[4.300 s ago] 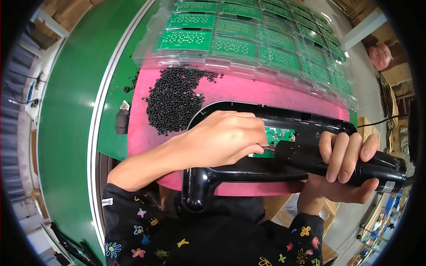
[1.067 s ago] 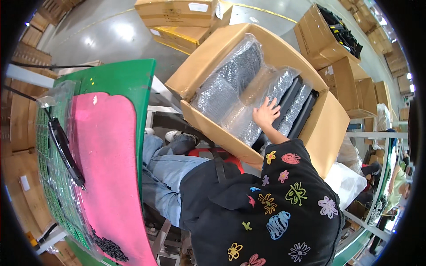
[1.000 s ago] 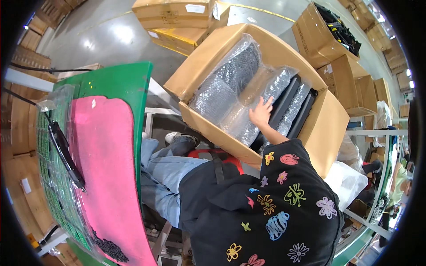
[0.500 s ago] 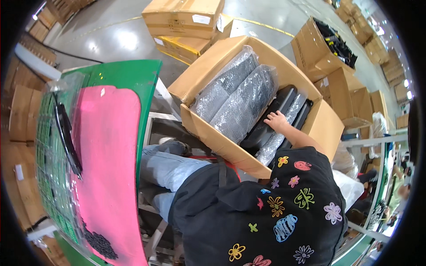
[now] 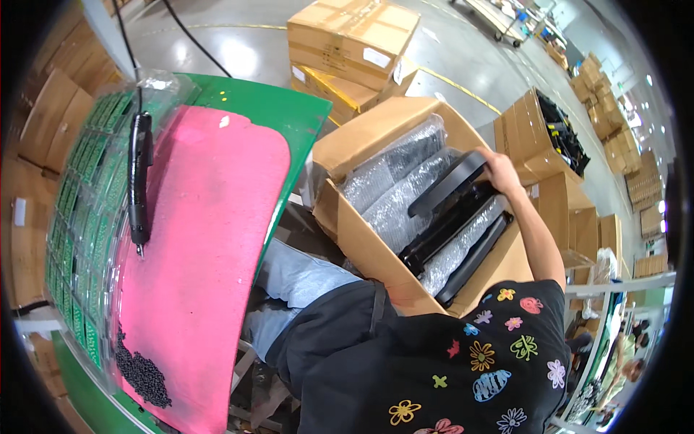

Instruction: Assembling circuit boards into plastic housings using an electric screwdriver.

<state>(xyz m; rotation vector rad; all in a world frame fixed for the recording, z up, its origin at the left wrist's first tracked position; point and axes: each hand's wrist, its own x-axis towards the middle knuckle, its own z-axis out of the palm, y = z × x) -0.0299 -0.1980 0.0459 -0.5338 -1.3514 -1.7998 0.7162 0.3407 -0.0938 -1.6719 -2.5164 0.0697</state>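
Note:
My right hand [image 5: 500, 172] grips the far end of a long black plastic part [image 5: 450, 186] with a smooth outer face, its fingers wrapped over the edge. The part is tilted and raised above the others in the open cardboard box [image 5: 383, 273]. Below it lies another dark glossy plastic part [image 5: 439, 230]. A strip of bubble wrap [image 5: 463, 246] separates that one from a further black part [image 5: 471, 262]. Bubble-wrapped bundles [image 5: 406, 181] fill the box's left side. My left hand is not in view.
To my left, a green-topped table [image 5: 300, 119] holds a pink mat [image 5: 206, 239], a black electric screwdriver [image 5: 139, 177], a pile of small black screws [image 5: 143, 377] and clear plastic trays of green parts [image 5: 76, 239]. Closed cartons [image 5: 347, 40] and a box of black parts [image 5: 531, 134] stand beyond.
My right hand has moved up and away from me, and now holds a black plastic part lifted from the row in the box. The view has shifted leftward.

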